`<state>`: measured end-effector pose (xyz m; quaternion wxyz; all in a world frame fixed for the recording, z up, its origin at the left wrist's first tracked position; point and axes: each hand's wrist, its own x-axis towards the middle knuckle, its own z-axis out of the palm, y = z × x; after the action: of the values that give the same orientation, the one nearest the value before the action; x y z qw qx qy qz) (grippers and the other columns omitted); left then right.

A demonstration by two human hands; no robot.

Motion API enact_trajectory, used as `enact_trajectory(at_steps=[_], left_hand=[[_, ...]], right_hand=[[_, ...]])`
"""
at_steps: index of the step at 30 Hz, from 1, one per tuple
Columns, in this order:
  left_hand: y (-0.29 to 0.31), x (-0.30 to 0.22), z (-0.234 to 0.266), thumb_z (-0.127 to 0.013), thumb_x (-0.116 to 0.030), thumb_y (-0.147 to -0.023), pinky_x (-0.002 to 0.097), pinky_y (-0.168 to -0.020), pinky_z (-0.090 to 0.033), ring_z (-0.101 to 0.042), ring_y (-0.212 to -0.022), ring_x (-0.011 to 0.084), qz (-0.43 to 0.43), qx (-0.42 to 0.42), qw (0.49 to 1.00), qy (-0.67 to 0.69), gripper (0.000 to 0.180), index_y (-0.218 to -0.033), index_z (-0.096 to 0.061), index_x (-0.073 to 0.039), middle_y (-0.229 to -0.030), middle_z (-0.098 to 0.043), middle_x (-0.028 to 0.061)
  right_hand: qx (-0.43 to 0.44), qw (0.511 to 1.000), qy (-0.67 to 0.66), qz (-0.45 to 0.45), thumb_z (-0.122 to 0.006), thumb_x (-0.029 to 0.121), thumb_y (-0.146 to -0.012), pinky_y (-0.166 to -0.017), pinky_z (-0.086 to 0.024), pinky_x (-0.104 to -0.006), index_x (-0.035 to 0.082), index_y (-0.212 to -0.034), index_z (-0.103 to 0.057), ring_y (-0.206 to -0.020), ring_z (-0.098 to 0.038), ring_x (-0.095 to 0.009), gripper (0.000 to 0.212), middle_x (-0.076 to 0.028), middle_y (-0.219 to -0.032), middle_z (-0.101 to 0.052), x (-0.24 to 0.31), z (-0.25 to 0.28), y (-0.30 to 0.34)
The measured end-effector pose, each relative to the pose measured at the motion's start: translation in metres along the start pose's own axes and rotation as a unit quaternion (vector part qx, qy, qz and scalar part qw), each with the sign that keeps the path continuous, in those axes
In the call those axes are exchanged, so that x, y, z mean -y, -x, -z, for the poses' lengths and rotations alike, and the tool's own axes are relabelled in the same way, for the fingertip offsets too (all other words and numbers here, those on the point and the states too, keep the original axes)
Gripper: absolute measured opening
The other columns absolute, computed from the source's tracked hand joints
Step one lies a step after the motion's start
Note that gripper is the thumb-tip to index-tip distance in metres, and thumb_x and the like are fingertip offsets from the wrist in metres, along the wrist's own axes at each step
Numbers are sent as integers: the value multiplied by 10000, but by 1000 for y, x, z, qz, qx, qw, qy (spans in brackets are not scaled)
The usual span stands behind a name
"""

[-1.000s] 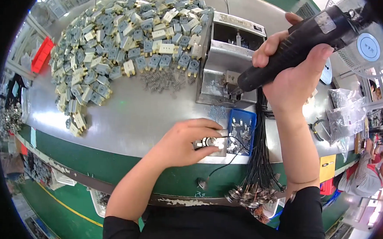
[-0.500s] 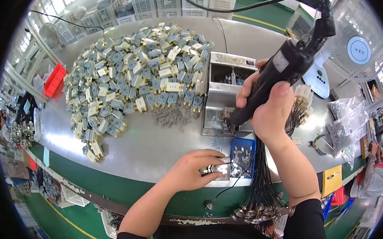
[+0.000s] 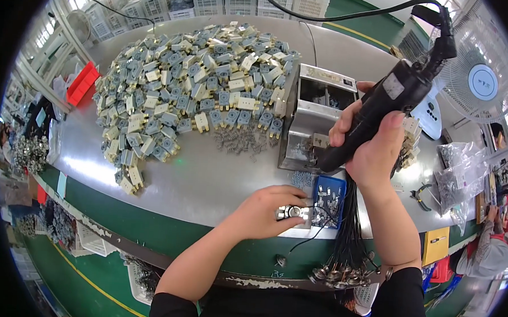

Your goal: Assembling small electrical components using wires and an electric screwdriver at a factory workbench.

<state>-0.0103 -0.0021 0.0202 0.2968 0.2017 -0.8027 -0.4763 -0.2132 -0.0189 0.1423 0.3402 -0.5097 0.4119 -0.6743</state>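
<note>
My right hand is wrapped round a black power screwdriver, held tilted with its nose down and to the left. The nose is at the front of a metal screw feeder box; whether it touches cannot be made out. My left hand lies low at the table's near edge, thumb and fingers closed round a small shiny metal part with a black wire. Beside that hand stands a blue tray of small metal pieces. Small screws lie just beyond it.
A large heap of grey and cream plug-like housings covers the left of the table, with springs by it. Black wires hang over the near edge. Pliers, a plastic bag and a fan are at right.
The whole view has shifted, so the table things sit further right. The screwdriver's nose has come slightly toward me from the feeder's front. My left hand still holds the metal part.
</note>
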Motion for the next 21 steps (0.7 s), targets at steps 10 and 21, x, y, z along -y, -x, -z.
enact_trajectory(at_steps=[10, 21], left_hand=[[2, 3, -2, -843, -124, -827, 411, -952, -565, -712, -1095, 335, -22, -12, 1000, 8, 275, -1065, -755, -19, -1209, -734, 146], [3, 6, -4, -847, -144, -837, 410, -933, -572, -716, -1079, 335, -27, -10, 999, -16, 274, -1060, -752, -15, -1202, -737, 143]], right_hand=[[-36, 995, 44, 80, -538, 804, -918, -584, -492, -376, -40, -1362, -444, -583, -552, -210, 958, -101, -753, -546, -2, 9, -10], [-34, 994, 56, 92, -512, 810, -925, -586, -503, -368, -51, -1348, -443, -599, -574, -217, 962, -104, -752, -547, -9, 8, -11]])
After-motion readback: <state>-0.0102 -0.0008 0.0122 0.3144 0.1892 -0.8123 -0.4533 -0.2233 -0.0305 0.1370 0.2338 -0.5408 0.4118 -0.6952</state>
